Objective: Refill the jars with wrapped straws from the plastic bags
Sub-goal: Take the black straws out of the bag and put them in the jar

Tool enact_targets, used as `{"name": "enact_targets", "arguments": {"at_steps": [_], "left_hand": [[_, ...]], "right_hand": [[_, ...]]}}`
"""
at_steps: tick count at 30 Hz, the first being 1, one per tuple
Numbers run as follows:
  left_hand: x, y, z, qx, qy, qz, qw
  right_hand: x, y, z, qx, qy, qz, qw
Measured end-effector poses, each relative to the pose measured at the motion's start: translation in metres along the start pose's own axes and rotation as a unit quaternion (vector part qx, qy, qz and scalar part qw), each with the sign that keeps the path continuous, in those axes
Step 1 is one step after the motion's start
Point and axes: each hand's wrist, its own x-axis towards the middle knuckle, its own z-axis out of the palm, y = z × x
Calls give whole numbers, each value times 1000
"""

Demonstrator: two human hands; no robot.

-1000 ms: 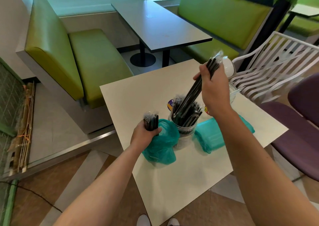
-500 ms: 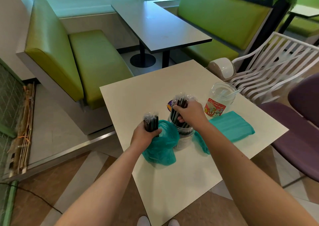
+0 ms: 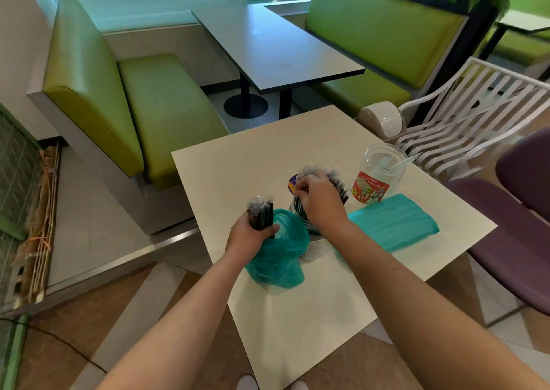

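Observation:
My left hand [image 3: 250, 236] grips a bundle of black wrapped straws [image 3: 261, 213] upright, standing in the mouth of a teal plastic bag [image 3: 279, 255] on the white table [image 3: 238, 169]. My right hand [image 3: 320, 200] is curled over the tops of black wrapped straws [image 3: 337, 178] standing in a clear jar [image 3: 297, 211]. The jar is mostly hidden behind that hand. A second clear jar [image 3: 379, 175] with a red label stands to the right, holding a few clear straws. A second teal bag [image 3: 395, 223] lies flat in front of it.
A white slatted chair [image 3: 464, 116] and a purple seat [image 3: 512, 235] stand at the table's right. A rounded white lid-like object [image 3: 384, 120] sits at the far right corner. A grey table [image 3: 276, 50] and green benches [image 3: 134, 107] lie beyond.
My right hand came down from above with a bundle of straws and pushed it into the near jar; it now rests on the straw tops. My left hand has stayed put.

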Motion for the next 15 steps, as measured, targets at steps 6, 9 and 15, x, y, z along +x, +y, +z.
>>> {"name": "enact_targets", "arguments": {"at_steps": [6, 9, 15], "left_hand": [[1, -1, -1, -13, -7, -5, 1000], [2, -1, -2, -17, -8, -5, 1000], [4, -4, -2, -14, -5, -10, 1000]], "right_hand": [[3, 8, -11, -226, 100, -102, 964], [7, 17, -10, -249, 35, -83, 964], [9, 27, -8, -207, 5, -93, 974]]}}
